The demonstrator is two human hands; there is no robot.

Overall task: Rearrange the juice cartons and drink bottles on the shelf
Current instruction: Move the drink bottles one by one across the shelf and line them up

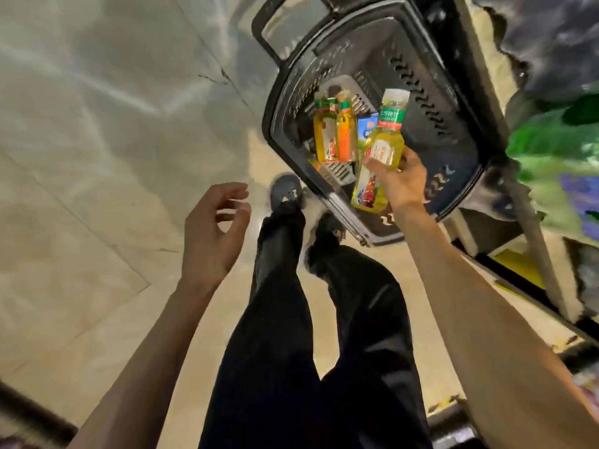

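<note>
Over the near side of the black basket, right hand grips a yellow drink bottle round its middle, left hand empty with fingers loosely curled, well left; a slack grip could drop it onto the two bottles lying inside.

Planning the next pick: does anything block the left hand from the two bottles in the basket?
Nothing visible covers the two bottles; the basket is open on top. The left hand must only pass its rim.
</note>
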